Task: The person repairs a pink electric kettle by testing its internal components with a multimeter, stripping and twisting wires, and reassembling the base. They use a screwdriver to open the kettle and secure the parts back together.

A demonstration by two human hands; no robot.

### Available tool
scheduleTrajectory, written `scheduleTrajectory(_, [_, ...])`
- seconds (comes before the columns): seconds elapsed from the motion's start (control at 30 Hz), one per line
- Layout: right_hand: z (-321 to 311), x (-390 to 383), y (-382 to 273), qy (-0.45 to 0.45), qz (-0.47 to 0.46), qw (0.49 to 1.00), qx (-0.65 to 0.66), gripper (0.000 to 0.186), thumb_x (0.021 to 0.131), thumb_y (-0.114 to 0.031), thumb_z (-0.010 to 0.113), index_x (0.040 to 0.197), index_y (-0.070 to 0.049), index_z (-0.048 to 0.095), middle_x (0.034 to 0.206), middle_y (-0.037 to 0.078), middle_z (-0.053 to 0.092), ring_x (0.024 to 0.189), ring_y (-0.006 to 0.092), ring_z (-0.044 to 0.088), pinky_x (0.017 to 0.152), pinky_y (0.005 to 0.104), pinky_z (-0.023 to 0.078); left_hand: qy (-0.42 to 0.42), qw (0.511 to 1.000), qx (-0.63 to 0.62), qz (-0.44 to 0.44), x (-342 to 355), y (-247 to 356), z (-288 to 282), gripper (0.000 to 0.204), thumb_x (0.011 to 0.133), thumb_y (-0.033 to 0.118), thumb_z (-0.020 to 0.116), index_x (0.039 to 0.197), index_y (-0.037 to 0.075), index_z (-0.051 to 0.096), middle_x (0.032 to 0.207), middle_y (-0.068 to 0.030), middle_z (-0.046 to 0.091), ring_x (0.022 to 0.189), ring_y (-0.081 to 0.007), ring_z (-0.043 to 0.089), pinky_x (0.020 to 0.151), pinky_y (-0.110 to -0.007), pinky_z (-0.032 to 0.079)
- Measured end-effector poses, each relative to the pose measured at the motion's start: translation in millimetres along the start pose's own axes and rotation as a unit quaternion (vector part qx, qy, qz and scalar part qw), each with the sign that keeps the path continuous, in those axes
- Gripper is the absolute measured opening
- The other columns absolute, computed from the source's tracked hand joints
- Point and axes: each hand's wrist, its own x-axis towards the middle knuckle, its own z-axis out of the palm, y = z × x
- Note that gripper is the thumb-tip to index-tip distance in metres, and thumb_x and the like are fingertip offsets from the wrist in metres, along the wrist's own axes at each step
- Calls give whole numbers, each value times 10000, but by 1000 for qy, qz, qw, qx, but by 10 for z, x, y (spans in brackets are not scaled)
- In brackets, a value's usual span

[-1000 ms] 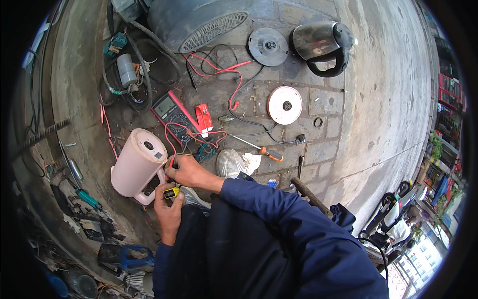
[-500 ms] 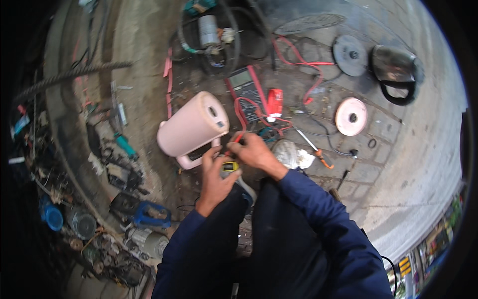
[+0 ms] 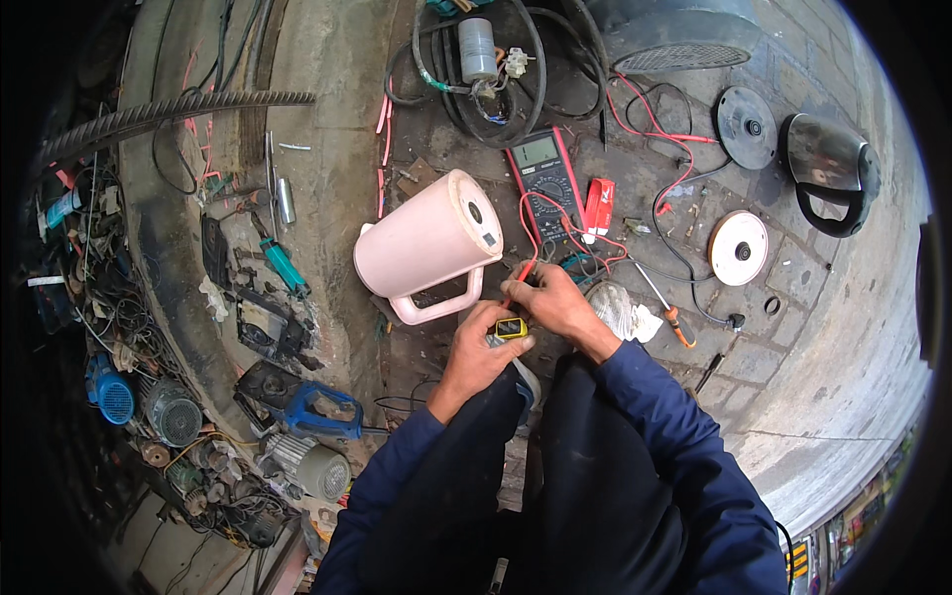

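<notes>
My left hand [image 3: 470,362] is closed round a small yellow-and-black object [image 3: 511,328], just below the handle of a pink kettle [image 3: 415,253] lying on its side, base toward the right. My right hand [image 3: 560,312] is beside it, fingers pinched on a red test-probe lead [image 3: 526,273]; the tip is hidden. The red-cased multimeter [image 3: 541,183] lies above my hands, its leads looped across it, with a red plastic piece [image 3: 598,208] at its right. A screwdriver with orange handle [image 3: 680,327] and a pale round kettle base [image 3: 729,248] lie to the right.
A black-and-steel kettle [image 3: 823,164], a dark base [image 3: 739,129], coiled cables with a capacitor [image 3: 477,50], and a large grey housing [image 3: 674,30] lie beyond. At left are a rebar [image 3: 178,111], tools, a blue-handled tool [image 3: 322,412] and several motors [image 3: 174,412] along the concrete edge.
The view has swung toward the left, so everything appears farther right and more of the motor pile shows. My hands stay together by the pink kettle's handle, holding the same things.
</notes>
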Motion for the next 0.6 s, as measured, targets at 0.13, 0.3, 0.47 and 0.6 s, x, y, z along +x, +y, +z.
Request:
scheduleTrajectory(0.13, [-12, -23, -33, -2, -4, 1000, 19, 249, 955, -214, 712, 967, 35, 716, 821, 112, 759, 752, 172, 716, 695, 338, 578, 7, 1000, -21, 0, 2, -47, 19, 360, 799, 138, 896, 1020, -40, 674, 1009, -130, 646, 958, -266, 646, 870, -365, 520])
scheduleTrajectory(0.3, [-33, -55, -68, -23, -3, 999, 41, 192, 996, -201, 703, 996, -10, 681, 833, 45, 707, 702, 97, 610, 620, 276, 503, 10, 998, -60, -19, -12, -110, 47, 355, 811, 133, 888, 1038, -39, 676, 1008, -114, 650, 941, -234, 637, 857, -349, 519])
scheduleTrajectory(0.47, [-23, -44, -77, -25, 1, 999, 43, 202, 993, -206, 707, 1022, -7, 685, 854, 59, 714, 717, 107, 631, 636, 280, 523, 23, 997, -61, -29, -12, -90, 39, 359, 820, 130, 877, 1072, -34, 682, 1034, -101, 666, 953, -199, 646, 859, -327, 523])
scheduleTrajectory(0.6, [-98, -110, -10, -10, -62, 998, -11, 304, 941, -261, 746, 1045, 20, 695, 914, 120, 728, 837, 189, 682, 764, 351, 551, 0, 998, -29, -54, -25, -22, -17, 375, 823, 112, 869, 1127, -19, 692, 1089, -94, 682, 1004, -173, 662, 899, -316, 528])
